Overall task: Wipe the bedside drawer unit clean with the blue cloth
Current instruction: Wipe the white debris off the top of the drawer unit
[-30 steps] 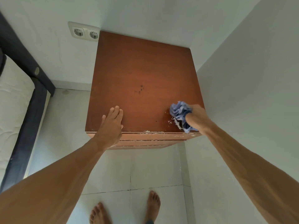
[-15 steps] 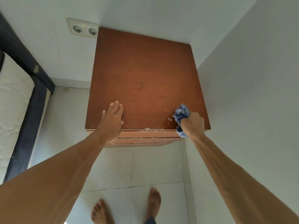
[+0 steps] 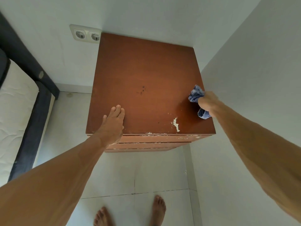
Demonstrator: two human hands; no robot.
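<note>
The brown bedside drawer unit point(image 3: 146, 70) stands in the room's corner, seen from above. My right hand point(image 3: 207, 101) is closed around the crumpled blue cloth point(image 3: 195, 95) and presses it on the top near the right edge, beside the wall. My left hand point(image 3: 112, 124) lies flat, fingers together, on the top's front left part. A white chipped patch point(image 3: 176, 124) shows near the front edge, and small dark spots point(image 3: 142, 90) mark the middle of the top.
White walls close in behind and on the right. A double wall socket point(image 3: 86, 35) sits left of the unit. A bed with a dark frame point(image 3: 32, 119) and white mattress lies at the left. My bare feet point(image 3: 158, 209) stand on the pale tiled floor.
My right hand has moved the blue cloth from the front right edge back and to the right along the top, uncovering the white chipped patch. My left hand has stayed flat in place.
</note>
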